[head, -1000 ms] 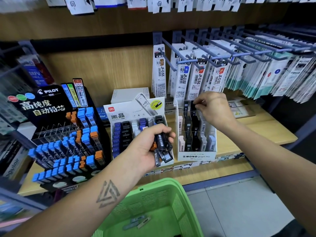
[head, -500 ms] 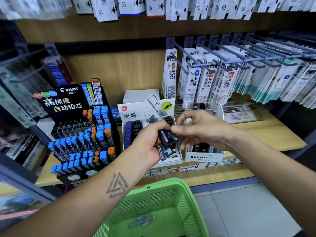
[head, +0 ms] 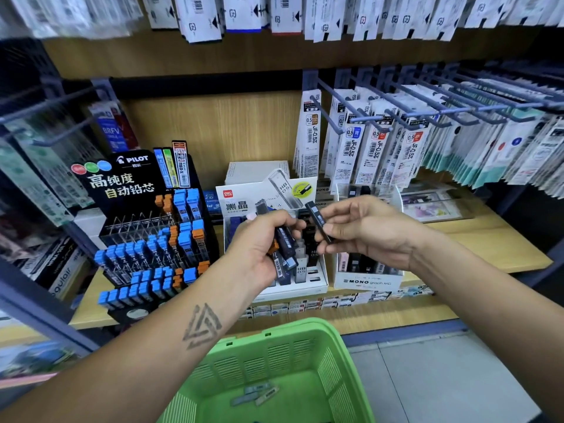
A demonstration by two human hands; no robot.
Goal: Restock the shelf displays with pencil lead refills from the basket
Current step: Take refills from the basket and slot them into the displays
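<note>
My left hand grips a bundle of dark pencil lead refill cases in front of the white Deli display box. Just to the right of the bundle, my right hand pinches a single black refill case between thumb and fingers. The case is tilted and held above the white MONO display box. The green basket sits below my arms, with a few refill packs on its bottom.
A black Pilot display with blue and orange refills stands at the left of the wooden shelf. Hanging refill packs on metal hooks fill the upper right. Grey floor shows at the lower right.
My right hand left the MONO box, came to the bundle in my left hand, and now holds one black case pulled clear of it. The view has shifted closer.
</note>
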